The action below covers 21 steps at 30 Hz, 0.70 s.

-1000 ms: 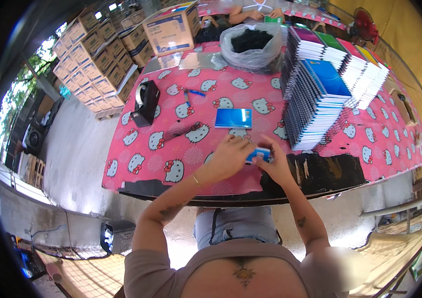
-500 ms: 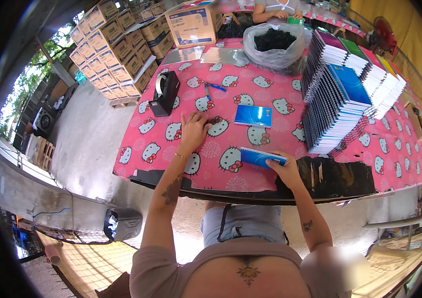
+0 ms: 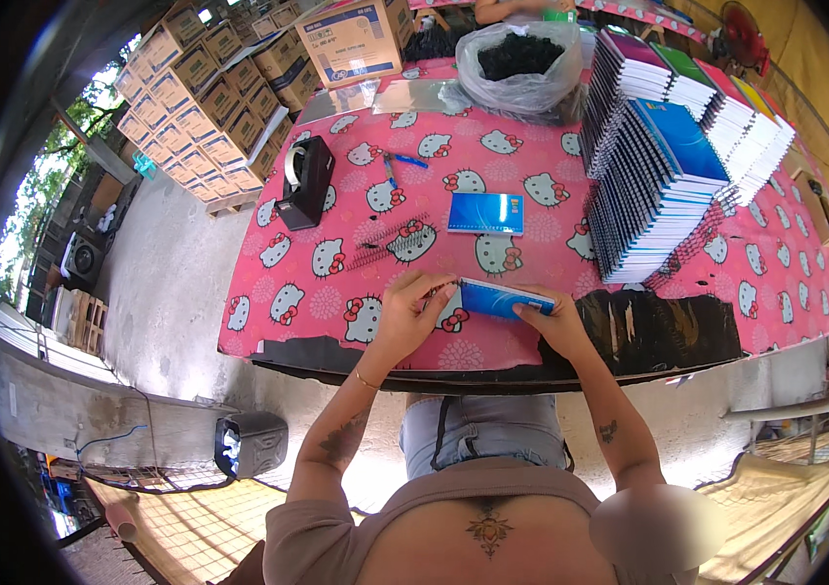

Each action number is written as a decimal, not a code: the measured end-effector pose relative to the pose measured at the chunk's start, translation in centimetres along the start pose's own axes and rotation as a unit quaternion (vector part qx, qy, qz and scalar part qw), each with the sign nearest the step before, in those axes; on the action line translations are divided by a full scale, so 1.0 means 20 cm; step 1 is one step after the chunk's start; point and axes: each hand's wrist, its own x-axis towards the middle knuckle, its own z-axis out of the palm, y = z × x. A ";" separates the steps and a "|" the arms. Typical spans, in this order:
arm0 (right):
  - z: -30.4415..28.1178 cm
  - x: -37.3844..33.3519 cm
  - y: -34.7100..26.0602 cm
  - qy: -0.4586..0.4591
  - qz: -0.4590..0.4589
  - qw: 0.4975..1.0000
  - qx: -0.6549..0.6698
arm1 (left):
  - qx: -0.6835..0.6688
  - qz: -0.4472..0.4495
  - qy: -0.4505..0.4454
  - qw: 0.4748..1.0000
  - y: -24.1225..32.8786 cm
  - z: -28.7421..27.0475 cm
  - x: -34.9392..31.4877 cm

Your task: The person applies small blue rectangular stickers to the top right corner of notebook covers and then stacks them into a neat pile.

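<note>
My right hand (image 3: 553, 317) grips a small blue notebook (image 3: 492, 297) by its right end, thumb on the cover, just above the table's near edge. At the notebook's left end, the fingers of my left hand (image 3: 417, 310) are pinched together close to its upper corner. What they hold, if anything, is too small to make out. Farther off lies a second blue notebook (image 3: 485, 213), flat on the pink cloth. Loose dark spiral coils (image 3: 390, 242) rest on the cloth beyond my left hand.
A black tape dispenser (image 3: 306, 182) and two blue pens (image 3: 406, 162) lie to the left. Stacked spiral notebooks (image 3: 663, 195) rise on the right. At the back are a plastic bag of black coils (image 3: 521, 83), a carton (image 3: 356, 39) and another person's arm (image 3: 497, 10).
My left hand has left the coils on the cloth and come nearer, to the left end of the notebook. My right hand still holds that notebook, now slightly higher in view.
</note>
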 end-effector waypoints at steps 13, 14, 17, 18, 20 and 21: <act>-0.02 -0.02 -0.03 -0.001 -0.011 0.999 -0.036 | -0.010 0.069 0.011 0.998 0.04 0.02 0.03; -0.03 -0.03 -0.04 0.000 -0.008 0.999 -0.051 | -0.012 0.081 -0.015 0.997 0.06 0.00 0.04; -0.01 -0.05 -0.05 -0.027 -0.032 0.999 -0.032 | 0.090 0.130 -0.135 0.978 -0.11 -0.04 0.03; -0.02 -0.06 -0.05 -0.024 -0.028 0.999 -0.028 | 0.066 0.093 -0.150 0.982 -0.07 -0.04 0.05; -0.02 -0.06 -0.08 -0.022 -0.021 0.999 -0.022 | 0.019 0.014 -0.177 0.984 0.06 -0.05 0.07; -0.02 -0.06 -0.07 -0.006 -0.028 1.000 -0.013 | 0.122 0.060 -0.137 0.981 0.10 -0.03 0.07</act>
